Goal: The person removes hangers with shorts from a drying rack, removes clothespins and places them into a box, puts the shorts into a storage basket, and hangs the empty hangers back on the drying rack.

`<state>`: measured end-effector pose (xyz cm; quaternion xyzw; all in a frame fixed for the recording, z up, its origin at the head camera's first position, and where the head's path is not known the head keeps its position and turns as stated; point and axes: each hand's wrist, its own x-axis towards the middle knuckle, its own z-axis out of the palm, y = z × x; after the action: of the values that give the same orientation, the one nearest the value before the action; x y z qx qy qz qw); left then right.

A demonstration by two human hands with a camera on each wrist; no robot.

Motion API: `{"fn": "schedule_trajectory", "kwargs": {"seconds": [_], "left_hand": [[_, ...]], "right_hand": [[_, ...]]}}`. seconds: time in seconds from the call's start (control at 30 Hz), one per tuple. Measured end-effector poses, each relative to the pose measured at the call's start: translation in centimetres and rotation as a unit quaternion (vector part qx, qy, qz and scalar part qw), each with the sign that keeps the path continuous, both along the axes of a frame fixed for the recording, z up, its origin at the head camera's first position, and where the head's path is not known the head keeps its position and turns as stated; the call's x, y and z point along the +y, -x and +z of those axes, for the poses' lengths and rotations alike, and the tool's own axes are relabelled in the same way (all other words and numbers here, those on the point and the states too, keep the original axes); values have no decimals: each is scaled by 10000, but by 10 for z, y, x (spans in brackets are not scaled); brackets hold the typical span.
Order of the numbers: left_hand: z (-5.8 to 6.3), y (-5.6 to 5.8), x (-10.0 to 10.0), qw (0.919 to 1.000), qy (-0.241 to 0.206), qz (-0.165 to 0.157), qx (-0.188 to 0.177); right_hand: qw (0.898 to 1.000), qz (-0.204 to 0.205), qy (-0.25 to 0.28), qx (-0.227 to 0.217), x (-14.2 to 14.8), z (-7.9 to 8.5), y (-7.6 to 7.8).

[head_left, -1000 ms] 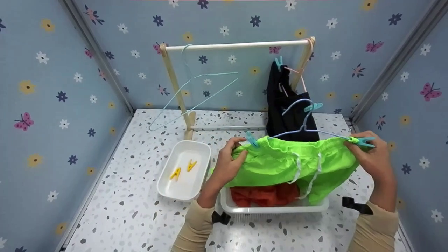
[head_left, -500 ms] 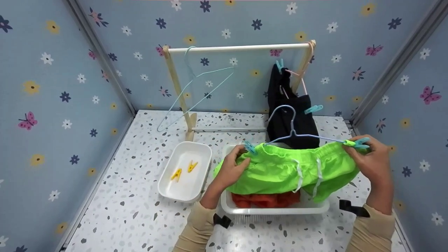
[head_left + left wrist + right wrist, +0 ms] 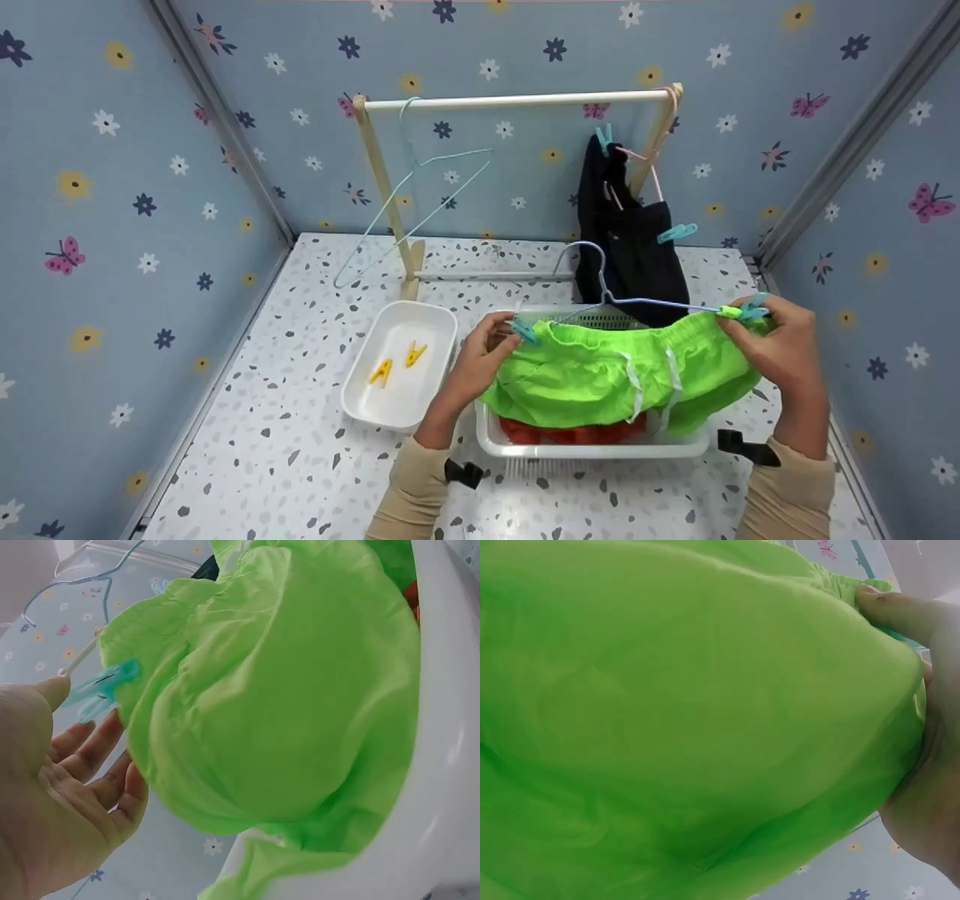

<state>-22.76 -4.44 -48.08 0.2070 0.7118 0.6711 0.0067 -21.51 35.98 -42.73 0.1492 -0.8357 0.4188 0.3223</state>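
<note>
Bright green shorts (image 3: pixel 570 375) with white drawstrings hang on a blue-lilac hanger (image 3: pixel 652 301), low over a white basket (image 3: pixel 592 451). A turquoise clothespin (image 3: pixel 112 682) grips the left end of the waistband. My left hand (image 3: pixel 480 356) pinches its handles between thumb and fingertips. At the other end, my right hand (image 3: pixel 780 345) holds the waistband corner, thumb in front and fingers behind, beside a second turquoise clothespin (image 3: pixel 750 306). The hanger's hook tips to the left. Red cloth (image 3: pixel 577 433) lies in the basket, partly hidden by the shorts.
Behind stands a small rack (image 3: pixel 517 100) with a bare mint hanger (image 3: pixel 375 217) at left. Black clothing (image 3: pixel 637 255) hangs at its right on a pink hanger (image 3: pixel 657 184). A white tray (image 3: pixel 397 409) with two yellow clothespins (image 3: pixel 381 372) sits left of the basket.
Both hands have lowered the shorts and hanger toward the basket and slightly left. The hanger's hook has swung left. My left hand has shifted from the shorts' edge to the clothespin.
</note>
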Motion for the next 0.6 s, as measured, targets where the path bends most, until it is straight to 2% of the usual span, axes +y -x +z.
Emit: {"fn": "schedule_trajectory", "kwargs": {"seconds": [0.1, 0.33, 0.4, 0.6], "left_hand": [[-3, -2, -5, 9998, 158, 110, 41], [-10, -2, -11, 9990, 344, 247, 129], [-13, -1, -13, 9993, 319, 201, 47], [-21, 1, -15, 9999, -64, 117, -97]], "right_hand": [[10000, 25, 3, 39, -7, 1, -1], [9999, 24, -36, 152, -35, 15, -18], [9999, -21, -45, 164, -35, 11, -18], [9994, -255, -229, 80, -21, -19, -5]]}}
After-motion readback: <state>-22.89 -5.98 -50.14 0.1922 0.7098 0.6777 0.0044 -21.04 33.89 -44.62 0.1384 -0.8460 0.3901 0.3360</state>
